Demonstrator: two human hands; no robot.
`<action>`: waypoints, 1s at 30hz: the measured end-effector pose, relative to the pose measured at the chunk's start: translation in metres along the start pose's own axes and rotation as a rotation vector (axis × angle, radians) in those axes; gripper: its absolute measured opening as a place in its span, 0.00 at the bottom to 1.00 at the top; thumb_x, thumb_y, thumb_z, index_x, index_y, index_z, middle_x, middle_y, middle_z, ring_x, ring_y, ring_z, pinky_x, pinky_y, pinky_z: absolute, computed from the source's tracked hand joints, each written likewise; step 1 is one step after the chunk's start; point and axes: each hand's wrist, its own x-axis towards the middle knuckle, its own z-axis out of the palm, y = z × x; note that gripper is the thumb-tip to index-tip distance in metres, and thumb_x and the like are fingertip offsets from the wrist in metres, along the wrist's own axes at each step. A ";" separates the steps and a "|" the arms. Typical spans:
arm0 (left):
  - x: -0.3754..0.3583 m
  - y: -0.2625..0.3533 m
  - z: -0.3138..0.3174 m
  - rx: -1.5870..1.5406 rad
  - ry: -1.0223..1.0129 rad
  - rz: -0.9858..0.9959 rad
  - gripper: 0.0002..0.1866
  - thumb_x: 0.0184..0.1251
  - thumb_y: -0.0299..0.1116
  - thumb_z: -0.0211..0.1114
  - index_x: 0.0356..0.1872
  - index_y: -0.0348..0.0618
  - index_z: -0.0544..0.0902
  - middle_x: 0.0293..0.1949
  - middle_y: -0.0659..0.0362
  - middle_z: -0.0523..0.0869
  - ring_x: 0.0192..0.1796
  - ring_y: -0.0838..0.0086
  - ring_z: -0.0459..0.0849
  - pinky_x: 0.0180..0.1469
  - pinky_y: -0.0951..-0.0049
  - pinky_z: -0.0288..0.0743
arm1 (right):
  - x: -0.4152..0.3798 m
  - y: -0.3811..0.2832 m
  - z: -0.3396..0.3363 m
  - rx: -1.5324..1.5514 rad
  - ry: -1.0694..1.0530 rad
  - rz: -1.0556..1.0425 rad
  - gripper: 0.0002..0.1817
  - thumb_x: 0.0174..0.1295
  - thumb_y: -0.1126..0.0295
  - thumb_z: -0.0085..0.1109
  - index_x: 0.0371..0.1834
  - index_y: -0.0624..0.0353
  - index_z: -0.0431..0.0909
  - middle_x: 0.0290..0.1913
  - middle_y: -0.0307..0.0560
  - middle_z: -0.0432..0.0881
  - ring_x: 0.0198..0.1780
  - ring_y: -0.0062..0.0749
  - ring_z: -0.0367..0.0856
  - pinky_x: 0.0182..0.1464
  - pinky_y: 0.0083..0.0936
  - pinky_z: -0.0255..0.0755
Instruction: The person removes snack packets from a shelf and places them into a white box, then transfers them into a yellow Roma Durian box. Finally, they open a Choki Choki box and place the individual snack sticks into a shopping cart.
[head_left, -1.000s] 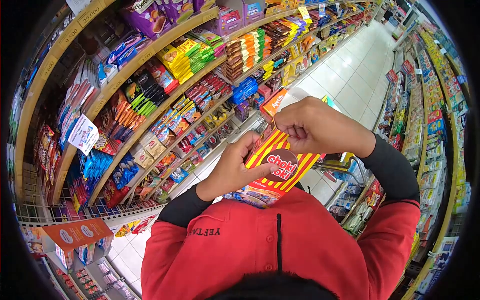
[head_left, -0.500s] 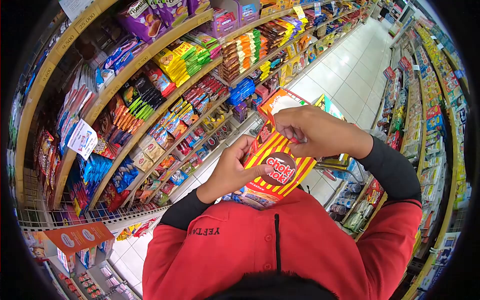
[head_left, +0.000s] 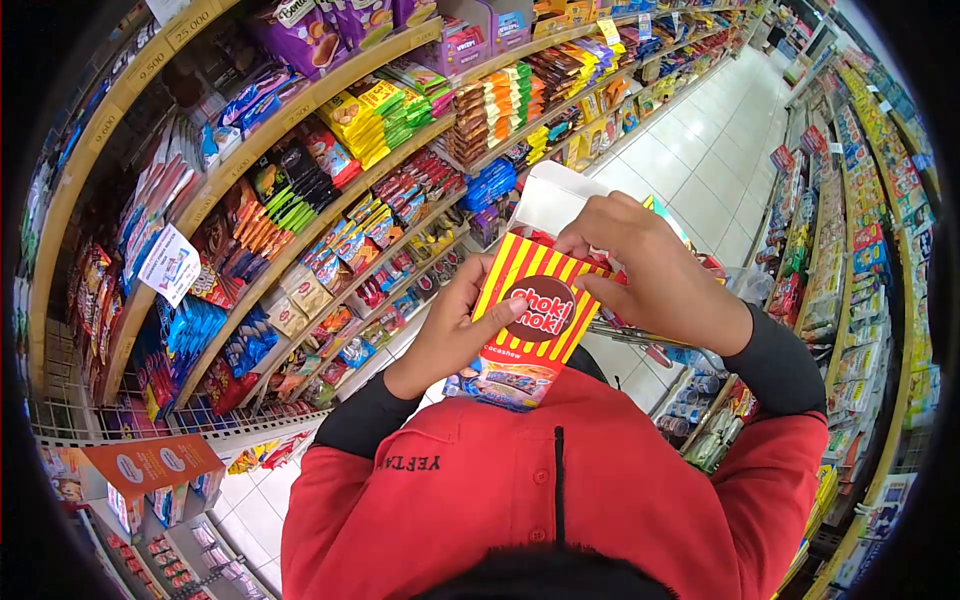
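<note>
A red and yellow striped Choki Choki box [head_left: 553, 346] is held upright in front of my chest. My left hand [head_left: 450, 330] is closed around its left side, thumb across the front. The box's top is open, with its white-lined lid flap [head_left: 560, 192] tipped back. Red packets show just inside the opening. My right hand [head_left: 660, 275] is at the top right corner, fingers bent over the opening and thumb against the front edge. Its fingertips are partly hidden.
Shelves of packaged snacks [head_left: 400, 110] curve along the left. Another stocked shelf [head_left: 860, 270] runs down the right. A tiled aisle floor [head_left: 690, 140] stretches ahead. Behind my right hand is part of a wire cart or basket [head_left: 625, 332]. An orange display box [head_left: 150, 470] stands at the lower left.
The lid flap has swung up and back, showing its white inside and the box's opening. My right hand has shifted from the flap to the top right corner.
</note>
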 end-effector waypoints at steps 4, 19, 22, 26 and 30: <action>0.000 0.008 -0.002 0.041 0.003 0.021 0.21 0.62 0.35 0.61 0.51 0.36 0.66 0.43 0.56 0.78 0.45 0.80 0.76 0.48 0.77 0.71 | 0.005 -0.014 -0.007 0.230 -0.113 0.239 0.09 0.45 0.81 0.60 0.30 0.64 0.73 0.25 0.48 0.72 0.28 0.35 0.74 0.31 0.27 0.69; 0.018 0.019 -0.004 0.286 -0.001 -0.031 0.19 0.51 0.45 0.69 0.34 0.38 0.81 0.23 0.58 0.84 0.26 0.79 0.83 0.30 0.79 0.75 | -0.001 -0.005 0.017 0.555 -0.221 0.464 0.04 0.58 0.79 0.55 0.28 0.65 0.70 0.24 0.34 0.72 0.27 0.12 0.68 0.29 0.13 0.63; 0.018 0.017 -0.003 0.275 0.003 -0.057 0.18 0.50 0.43 0.70 0.33 0.38 0.81 0.23 0.58 0.84 0.25 0.79 0.83 0.29 0.79 0.75 | -0.002 -0.002 0.019 0.685 -0.242 0.529 0.04 0.60 0.77 0.54 0.29 0.64 0.70 0.26 0.33 0.72 0.29 0.11 0.68 0.31 0.12 0.63; 0.018 0.012 -0.004 0.270 -0.020 -0.053 0.17 0.50 0.42 0.70 0.32 0.38 0.81 0.23 0.58 0.84 0.24 0.79 0.83 0.28 0.79 0.75 | -0.003 0.000 0.021 0.907 -0.249 0.554 0.04 0.61 0.75 0.53 0.30 0.63 0.71 0.27 0.34 0.73 0.31 0.10 0.70 0.33 0.11 0.63; 0.018 0.009 -0.005 0.276 -0.022 -0.036 0.17 0.50 0.42 0.69 0.33 0.39 0.81 0.24 0.58 0.84 0.25 0.79 0.83 0.29 0.78 0.75 | -0.004 0.001 0.023 0.975 -0.224 0.529 0.04 0.61 0.75 0.53 0.30 0.64 0.71 0.28 0.34 0.74 0.30 0.11 0.70 0.34 0.12 0.64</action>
